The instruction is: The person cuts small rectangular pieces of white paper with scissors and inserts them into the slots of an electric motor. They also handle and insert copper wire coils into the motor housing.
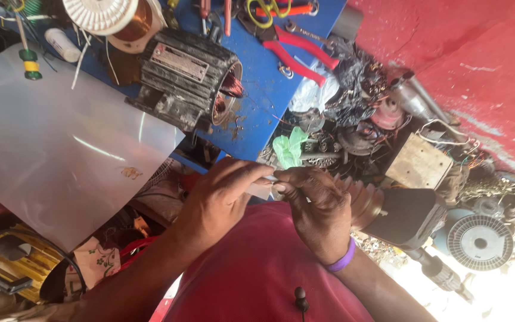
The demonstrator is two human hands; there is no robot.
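My left hand [219, 200] and my right hand [317, 206] meet in front of my red shirt and pinch a small strip of pale translucent sheet [264, 183] between their fingertips. The right wrist wears a purple band [344, 260]. Just above the hands, on the blue table [269, 89], lies a dark electric motor stator [189, 77] with copper windings showing at its open end.
A large translucent plastic sheet [61, 143] covers the left side. A spool of copper wire [123, 21], red-handled pliers [302, 50] and scissors lie on the blue table. Scrap motor parts, a green plastic scrap [289, 149] and a grey fan cover [478, 241] crowd the right.
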